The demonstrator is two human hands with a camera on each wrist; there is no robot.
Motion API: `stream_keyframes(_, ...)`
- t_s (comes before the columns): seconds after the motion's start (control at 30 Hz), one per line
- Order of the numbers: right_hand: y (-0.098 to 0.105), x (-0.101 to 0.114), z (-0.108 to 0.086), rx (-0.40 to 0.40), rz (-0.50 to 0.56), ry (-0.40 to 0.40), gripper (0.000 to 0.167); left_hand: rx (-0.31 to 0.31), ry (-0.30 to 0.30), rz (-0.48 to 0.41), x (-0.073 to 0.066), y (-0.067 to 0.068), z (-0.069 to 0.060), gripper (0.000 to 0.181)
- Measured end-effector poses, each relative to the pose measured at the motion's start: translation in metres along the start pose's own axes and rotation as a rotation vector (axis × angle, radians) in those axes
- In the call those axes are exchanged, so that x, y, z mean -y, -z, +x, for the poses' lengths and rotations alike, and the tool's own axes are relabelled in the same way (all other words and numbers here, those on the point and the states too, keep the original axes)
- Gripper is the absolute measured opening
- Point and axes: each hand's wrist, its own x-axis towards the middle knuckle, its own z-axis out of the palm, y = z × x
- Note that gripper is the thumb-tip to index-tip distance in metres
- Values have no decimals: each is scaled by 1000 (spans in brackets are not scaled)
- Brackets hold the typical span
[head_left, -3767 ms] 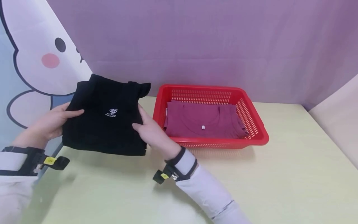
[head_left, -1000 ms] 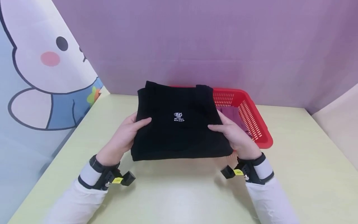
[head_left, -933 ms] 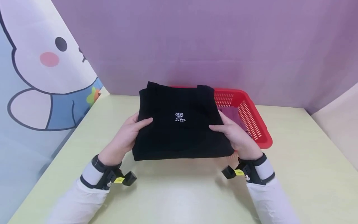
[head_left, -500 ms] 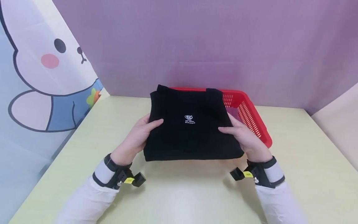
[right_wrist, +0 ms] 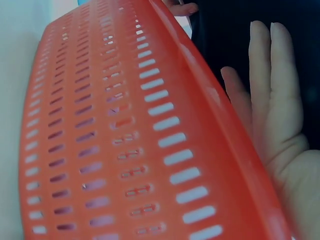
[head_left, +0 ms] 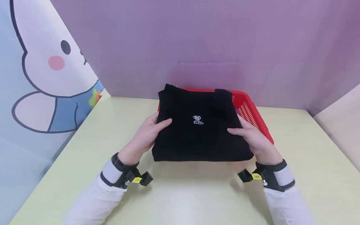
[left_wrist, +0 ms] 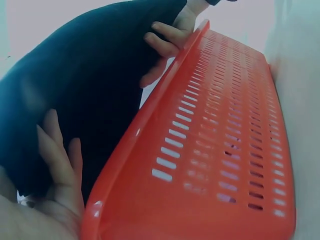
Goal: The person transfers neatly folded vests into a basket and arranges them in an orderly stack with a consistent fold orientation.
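Note:
A folded black T-shirt (head_left: 202, 140) with a small white print is held flat in the air in the head view, over the near part of the red basket (head_left: 262, 128). My left hand (head_left: 143, 136) grips its left edge, thumb on top and the other fingers underneath. On the opposite edge, my right hand (head_left: 257, 140) holds the shirt the same way. Both wrist views show fingers spread against the shirt's underside, beside the basket's rim (right_wrist: 212, 100). The shirt hides most of the basket's inside; only a sliver of a maroon garment (head_left: 237, 111) shows.
The basket stands on a pale yellow table (head_left: 180, 200), near a purple cloth backdrop (head_left: 197, 37). A cartoon-printed panel (head_left: 39, 112) rises along the left side, and a pale wall (head_left: 343, 115) borders the right.
Both hands have carried the black T-shirt from the far left to the right, and it now covers most of the basket and the maroon garment. The grip looks the same.

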Motion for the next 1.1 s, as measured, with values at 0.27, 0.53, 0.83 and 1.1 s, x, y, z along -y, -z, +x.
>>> stream_keyframes(0.27,7,-3,-1,-9,81,28,66,15,-12,-1,0,-7,11,39)
stream_keyframes(0.53,15,-9,-2,57,215,59,64,43,-17,42,1,-12,21,38)
stream_keyframes(0.83,26,-13,-9,107,330,76,56,35,-1,56,3,-21,27,41)
stream_keyframes(1.1,31,-13,-10,155,400,96,46,30,-4,22,1,-28,26,44)
